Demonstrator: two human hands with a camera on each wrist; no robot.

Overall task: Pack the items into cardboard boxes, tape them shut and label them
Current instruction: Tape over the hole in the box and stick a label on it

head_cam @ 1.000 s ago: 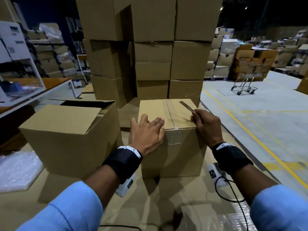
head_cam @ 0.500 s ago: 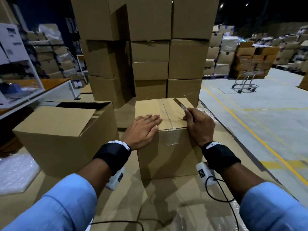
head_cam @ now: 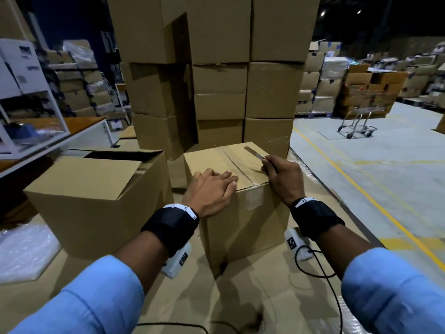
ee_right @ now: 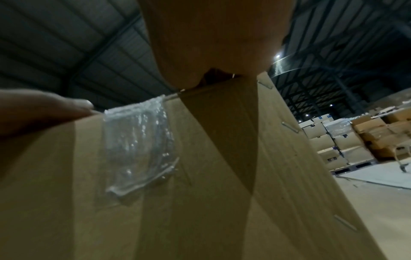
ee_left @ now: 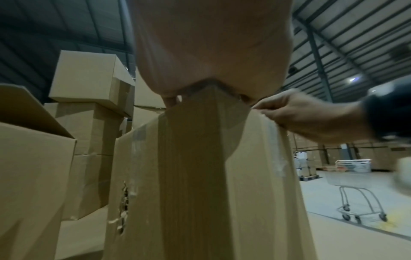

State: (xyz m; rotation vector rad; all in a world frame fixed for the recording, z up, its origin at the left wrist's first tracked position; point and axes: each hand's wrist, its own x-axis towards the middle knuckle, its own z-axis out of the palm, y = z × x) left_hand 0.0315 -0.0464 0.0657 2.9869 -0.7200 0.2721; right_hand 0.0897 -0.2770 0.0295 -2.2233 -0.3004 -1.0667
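A small closed cardboard box (head_cam: 248,232) stands in front of me, with clear tape (head_cam: 252,201) running over its top seam and down the front face. My left hand (head_cam: 224,182) lies flat on the top near the front corner, fingers straight. My right hand (head_cam: 267,165) pinches a thin flat metal blade (head_cam: 255,152) that lies slanted over the right half of the top. The left wrist view shows my left palm (ee_left: 211,44) on the box corner (ee_left: 200,167). In the right wrist view the crinkled tape end (ee_right: 138,140) is stuck to the box side.
A larger cardboard box (head_cam: 96,196) with its flaps open stands just left. A tall stack of boxes (head_cam: 216,80) rises right behind. Bubble wrap (head_cam: 21,251) lies at the far left. A metal trolley (head_cam: 356,126) stands on the grey floor to the right.
The small box has turned, so a front corner now points toward me. My left hand has flattened on its top. My right hand keeps hold of the blade.
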